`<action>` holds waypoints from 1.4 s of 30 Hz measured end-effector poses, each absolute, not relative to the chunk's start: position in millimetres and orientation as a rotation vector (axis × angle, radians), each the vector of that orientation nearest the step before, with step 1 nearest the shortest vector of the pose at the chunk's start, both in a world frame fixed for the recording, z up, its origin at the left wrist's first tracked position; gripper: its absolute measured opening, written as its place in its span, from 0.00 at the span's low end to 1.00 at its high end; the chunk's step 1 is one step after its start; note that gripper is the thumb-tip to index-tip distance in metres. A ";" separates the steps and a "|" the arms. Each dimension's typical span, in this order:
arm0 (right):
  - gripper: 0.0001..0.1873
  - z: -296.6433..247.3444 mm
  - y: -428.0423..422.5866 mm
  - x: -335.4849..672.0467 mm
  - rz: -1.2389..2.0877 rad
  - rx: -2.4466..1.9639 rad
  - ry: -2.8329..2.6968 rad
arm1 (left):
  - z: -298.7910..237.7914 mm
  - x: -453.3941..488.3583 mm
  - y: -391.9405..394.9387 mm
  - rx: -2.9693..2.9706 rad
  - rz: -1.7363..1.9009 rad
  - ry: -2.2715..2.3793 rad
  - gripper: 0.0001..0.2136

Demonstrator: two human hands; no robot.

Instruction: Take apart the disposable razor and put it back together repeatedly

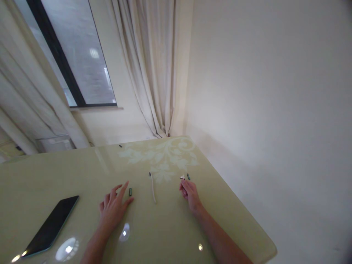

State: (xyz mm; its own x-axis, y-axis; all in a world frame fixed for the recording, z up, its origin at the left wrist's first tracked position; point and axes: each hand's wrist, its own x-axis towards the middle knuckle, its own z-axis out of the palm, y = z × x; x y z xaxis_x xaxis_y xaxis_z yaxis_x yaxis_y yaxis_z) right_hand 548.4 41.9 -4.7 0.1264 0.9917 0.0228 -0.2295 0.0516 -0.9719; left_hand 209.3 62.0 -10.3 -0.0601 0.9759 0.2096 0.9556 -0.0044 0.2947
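Note:
My left hand (114, 206) lies flat on the glossy pale green table (165, 234) with its fingers spread. A small dark part (130, 191) sits just beyond its fingertips, between forefinger and thumb. My right hand (189, 193) rests further right with its fingers curled together, and their tips pinch or touch a tiny white piece (182, 178). Another small dark part (188, 176) lies right beside that piece. Between the two hands stretches a thin white stick with a dark tip (152, 187), untouched.
A dark phone or tablet (51, 225) lies face up at the near left. The table's right edge runs diagonally along a bare wall. Curtains (151, 66) and a window (74, 55) stand behind the far edge. A tiny dark speck (120, 146) sits near the far edge.

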 end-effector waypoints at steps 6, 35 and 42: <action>0.26 7.2 53.7 537.4 1.048 -1.264 -1.307 | -15.4 220.3 68.6 2.114 0.505 2.083 0.18; 0.20 2.5 36.2 503.6 1.096 -1.266 -1.397 | -6.8 218.5 57.7 1.861 0.883 1.610 0.18; 0.25 13.7 26.9 497.3 1.630 -1.016 -1.152 | 8.7 300.3 28.1 1.757 1.165 1.168 0.15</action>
